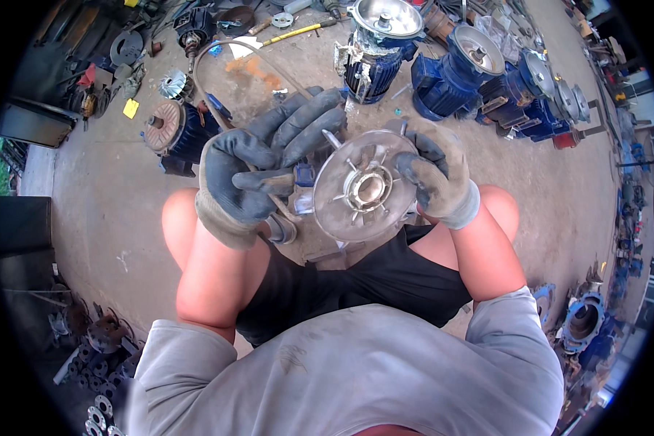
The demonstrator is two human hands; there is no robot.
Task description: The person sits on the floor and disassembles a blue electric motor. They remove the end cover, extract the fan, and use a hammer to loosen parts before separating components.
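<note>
A grey cast-metal fan wheel with short fins and a round central hub is held up in front of my lap. My right hand, in a grey and dark coated work glove, grips its right rim, thumb on the near face. To the left of the wheel is my left hand, gloved the same way, its fingers stretched out and thumb apart. A brown hose or cable loops behind the left hand; whether that hand touches it I cannot tell. Below the left thumb a small blue part shows partly.
Blue electric motors stand in a row at the far right. Another motor with a rusty round end lies left of my hands, near a finned metal wheel. A yellow-handled tool lies far off. Flanges crowd the lower left.
</note>
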